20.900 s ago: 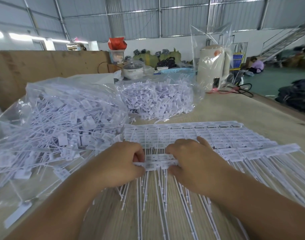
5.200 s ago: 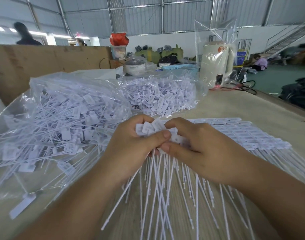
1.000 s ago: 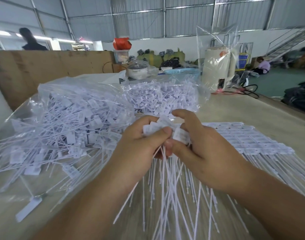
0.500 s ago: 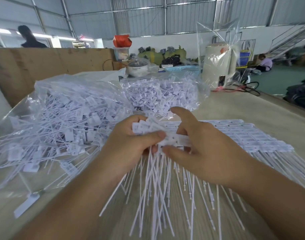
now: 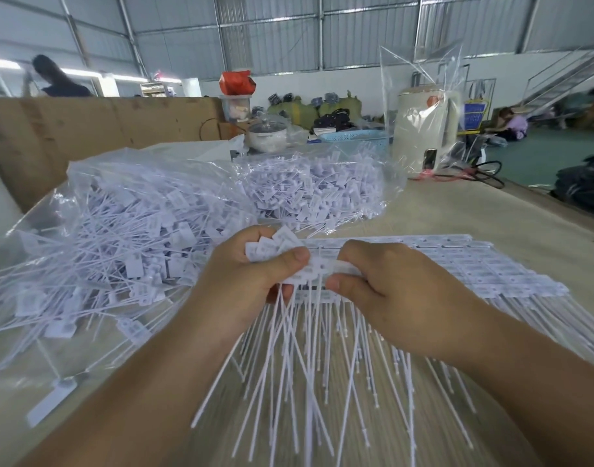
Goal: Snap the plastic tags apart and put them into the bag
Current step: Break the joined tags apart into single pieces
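The left hand (image 5: 251,281) clutches a crowded bunch of snapped tags (image 5: 275,246); the right hand (image 5: 386,291) pinches the joined strip (image 5: 325,267) beside it. Loose tags could spill onto the bench (image 5: 491,224), missing the bag (image 5: 120,230) left of the hands.

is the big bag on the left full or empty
Nearly full. The bag bulges with loose white tags piled through most of it, their thin tails pointing every way.

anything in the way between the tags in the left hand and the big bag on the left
Nothing visible blocks it. The left hand holds the loose tags right beside the bag, with only bare table between; where the bag's opening lies is unclear.
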{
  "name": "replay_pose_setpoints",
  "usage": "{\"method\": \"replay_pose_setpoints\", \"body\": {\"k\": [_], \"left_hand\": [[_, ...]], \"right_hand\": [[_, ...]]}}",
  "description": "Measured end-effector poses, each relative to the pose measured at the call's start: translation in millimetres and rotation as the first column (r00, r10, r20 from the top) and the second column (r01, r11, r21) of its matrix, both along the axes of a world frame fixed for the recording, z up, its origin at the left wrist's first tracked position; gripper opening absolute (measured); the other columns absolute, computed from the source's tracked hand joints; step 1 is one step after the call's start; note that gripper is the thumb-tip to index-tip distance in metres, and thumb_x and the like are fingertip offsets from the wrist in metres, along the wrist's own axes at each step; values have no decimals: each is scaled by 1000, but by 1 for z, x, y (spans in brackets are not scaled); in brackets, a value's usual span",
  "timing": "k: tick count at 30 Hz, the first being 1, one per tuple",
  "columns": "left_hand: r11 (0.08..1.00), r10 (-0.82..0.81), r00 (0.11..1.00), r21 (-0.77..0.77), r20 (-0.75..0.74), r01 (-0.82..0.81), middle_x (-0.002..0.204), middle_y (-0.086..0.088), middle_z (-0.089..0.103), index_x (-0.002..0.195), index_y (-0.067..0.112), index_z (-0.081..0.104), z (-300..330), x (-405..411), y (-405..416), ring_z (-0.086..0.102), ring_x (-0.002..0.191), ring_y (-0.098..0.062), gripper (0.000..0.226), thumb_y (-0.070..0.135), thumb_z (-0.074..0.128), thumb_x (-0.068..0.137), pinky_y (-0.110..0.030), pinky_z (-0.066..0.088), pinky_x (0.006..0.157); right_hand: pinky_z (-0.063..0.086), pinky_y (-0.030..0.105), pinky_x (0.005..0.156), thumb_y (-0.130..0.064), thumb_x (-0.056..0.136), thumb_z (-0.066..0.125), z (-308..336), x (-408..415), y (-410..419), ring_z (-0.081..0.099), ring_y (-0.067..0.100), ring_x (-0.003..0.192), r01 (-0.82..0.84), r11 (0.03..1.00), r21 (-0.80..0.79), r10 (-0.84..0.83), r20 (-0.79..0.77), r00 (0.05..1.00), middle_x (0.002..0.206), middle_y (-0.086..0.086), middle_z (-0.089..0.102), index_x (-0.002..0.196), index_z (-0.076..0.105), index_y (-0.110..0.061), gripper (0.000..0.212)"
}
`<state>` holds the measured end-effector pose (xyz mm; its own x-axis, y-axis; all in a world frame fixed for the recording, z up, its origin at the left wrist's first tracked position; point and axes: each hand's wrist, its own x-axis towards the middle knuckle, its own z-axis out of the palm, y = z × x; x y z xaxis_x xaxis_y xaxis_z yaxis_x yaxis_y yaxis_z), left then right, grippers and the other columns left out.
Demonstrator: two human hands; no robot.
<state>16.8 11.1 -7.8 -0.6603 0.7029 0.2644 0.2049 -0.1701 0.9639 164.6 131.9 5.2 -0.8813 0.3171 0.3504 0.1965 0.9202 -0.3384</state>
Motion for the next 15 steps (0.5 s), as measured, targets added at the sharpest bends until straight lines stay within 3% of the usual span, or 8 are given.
{"method": "replay_pose_setpoints", "body": {"k": [4,7,11,15], "left_hand": [[998,26,998,54,59,-29,65,-1,68,77,28,74,-2,7,1,59,51,-13,17,35,79,63,-24,48,47],[992,33,988,118,150,-51,70,-1,70,77,26,73,-2,13,4,62,56,-14,10,30,78,69,-24,49,49],[974,-7,959,218,284,-57,69,-2,71,71,24,73,-2,23,8,66,57,-14,7,25,77,65,-24,50,48],[965,32,935,234,352,-122,72,-1,71,66,26,73,0,15,5,64,55,-12,3,25,76,66,-28,53,50]], "right_hand": [[34,32,54,-45,96,44,-1,-3,-5,46,13,57,65,997,-38,-68,-65,996,65,-7,46,72,34,-26,32],[30,30,49,-40,97,46,-1,-6,-10,44,13,50,64,988,-143,-93,-204,974,58,-5,46,73,39,-22,31],[31,28,46,-39,97,46,-4,-10,-18,44,11,44,80,981,-178,-132,-302,944,56,-3,47,78,46,-17,29],[32,17,38,-34,98,48,2,-8,0,47,-1,46,193,947,-258,-298,-473,829,52,-5,42,66,37,-20,36]]}}
